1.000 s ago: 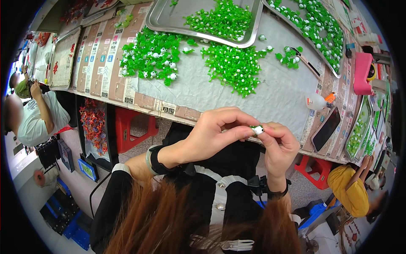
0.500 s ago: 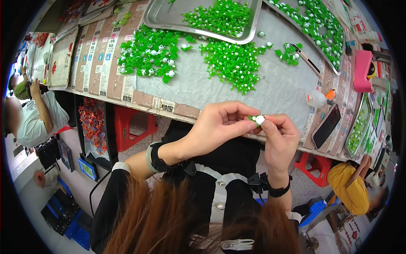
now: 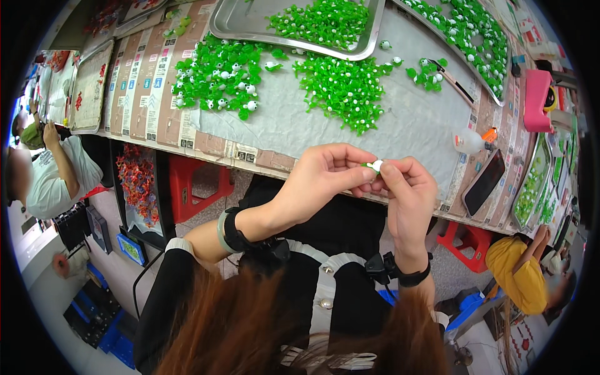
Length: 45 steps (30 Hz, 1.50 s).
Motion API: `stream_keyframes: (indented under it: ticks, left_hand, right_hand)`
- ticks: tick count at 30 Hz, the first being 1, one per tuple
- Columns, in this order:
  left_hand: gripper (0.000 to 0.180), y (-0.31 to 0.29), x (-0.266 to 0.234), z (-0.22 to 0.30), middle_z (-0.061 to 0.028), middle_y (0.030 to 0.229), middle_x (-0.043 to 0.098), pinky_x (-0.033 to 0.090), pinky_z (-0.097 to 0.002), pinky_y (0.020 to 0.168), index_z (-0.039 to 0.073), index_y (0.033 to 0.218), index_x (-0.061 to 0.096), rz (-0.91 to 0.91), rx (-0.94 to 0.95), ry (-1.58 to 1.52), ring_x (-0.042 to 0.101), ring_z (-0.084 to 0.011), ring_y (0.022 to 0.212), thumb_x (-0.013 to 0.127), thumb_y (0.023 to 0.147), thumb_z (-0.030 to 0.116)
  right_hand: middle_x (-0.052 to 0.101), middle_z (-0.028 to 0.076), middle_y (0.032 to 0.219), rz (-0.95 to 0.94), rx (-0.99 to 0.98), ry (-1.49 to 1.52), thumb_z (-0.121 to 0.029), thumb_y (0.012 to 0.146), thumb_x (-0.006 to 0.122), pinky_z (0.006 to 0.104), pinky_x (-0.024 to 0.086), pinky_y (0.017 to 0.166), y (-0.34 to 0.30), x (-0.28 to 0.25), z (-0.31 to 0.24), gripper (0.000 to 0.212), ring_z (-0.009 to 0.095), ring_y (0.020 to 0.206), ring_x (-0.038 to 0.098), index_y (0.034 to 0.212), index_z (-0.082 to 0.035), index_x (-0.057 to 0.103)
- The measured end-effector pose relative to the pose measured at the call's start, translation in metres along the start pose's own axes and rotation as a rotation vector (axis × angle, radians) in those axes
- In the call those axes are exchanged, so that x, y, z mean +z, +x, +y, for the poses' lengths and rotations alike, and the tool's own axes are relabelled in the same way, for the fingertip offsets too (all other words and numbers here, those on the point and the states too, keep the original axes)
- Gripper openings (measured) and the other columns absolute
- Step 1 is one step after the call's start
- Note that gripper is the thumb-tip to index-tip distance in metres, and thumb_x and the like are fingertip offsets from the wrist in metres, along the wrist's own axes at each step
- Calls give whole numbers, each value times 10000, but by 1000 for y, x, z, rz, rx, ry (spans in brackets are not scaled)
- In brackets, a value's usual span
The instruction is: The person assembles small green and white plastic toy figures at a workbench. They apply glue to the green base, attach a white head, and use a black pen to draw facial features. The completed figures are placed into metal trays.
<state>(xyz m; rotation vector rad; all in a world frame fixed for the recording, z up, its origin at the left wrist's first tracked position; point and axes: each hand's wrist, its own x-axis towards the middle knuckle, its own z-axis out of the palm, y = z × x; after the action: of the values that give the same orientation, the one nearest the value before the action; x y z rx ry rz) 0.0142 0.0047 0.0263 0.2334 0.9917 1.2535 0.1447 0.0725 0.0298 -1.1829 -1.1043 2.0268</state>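
Observation:
Between my two hands, above the table's front edge, is a tiny green and white plastic figure point(image 3: 376, 165). My left hand point(image 3: 328, 178) pinches it between thumb and forefinger, the other fingers curled. From the other side, my right hand point(image 3: 409, 194) closes thumb and fingers on its white part. Much of the figure is hidden by fingertips. Beyond my hands lies a heap of small green pieces with white spots point(image 3: 344, 90). To its left spreads a pile of green pieces with white ball heads point(image 3: 219, 78).
A metal tray point(image 3: 294, 47) of green pieces stands at the back, another tray point(image 3: 462, 50) at the far right. Nearer on the right lie a slim tool point(image 3: 456, 86), a small bottle point(image 3: 467, 141) and a phone point(image 3: 484, 182). Red stools point(image 3: 187, 187) stand under the table.
Both hands have shifted slightly up and left with the small figure. The fingertips now cover more of it, and the white part appears turned. The piles stay as they were.

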Motion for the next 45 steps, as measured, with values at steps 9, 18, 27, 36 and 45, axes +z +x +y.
stream_keyframes:
  ticks: [9,18,27,36,45]
  left_hand:
    - [211,2,0,-3,-66,796,566,447,-202,629,-47,958,513,-1,29,-5,544,-96,699,534,769,45]
    - [204,-9,6,2,-81,867,557,455,-211,667,-42,951,523,-10,377,503,560,-121,773,534,749,-16]
    - [199,-8,4,-2,-81,864,551,448,-219,659,-27,946,533,0,551,589,549,-116,766,540,747,-22]
    - [131,-9,3,-3,-81,874,548,439,-225,724,-40,882,524,11,390,400,535,-116,808,533,752,-28]
    - [156,-4,3,-3,-93,793,570,439,-247,638,-6,829,555,44,689,669,558,-163,716,605,683,-24]
  right_hand:
    - [573,80,698,-16,-10,-6,-23,755,545,192,442,552,2,-2,1,59,99,591,542,761,34,533]
    - [571,90,779,-66,-225,37,24,744,546,215,458,625,-10,-4,4,68,116,693,554,809,30,529]
    - [568,100,828,-102,-300,-4,50,737,539,216,443,685,-8,-5,0,94,125,755,546,828,30,527]
    - [567,120,861,-108,-330,-43,50,735,537,232,441,703,-8,-6,0,132,142,787,548,864,35,514]
    - [569,140,896,-150,-154,153,-29,791,490,244,432,713,-1,-6,1,124,140,772,552,892,37,515]
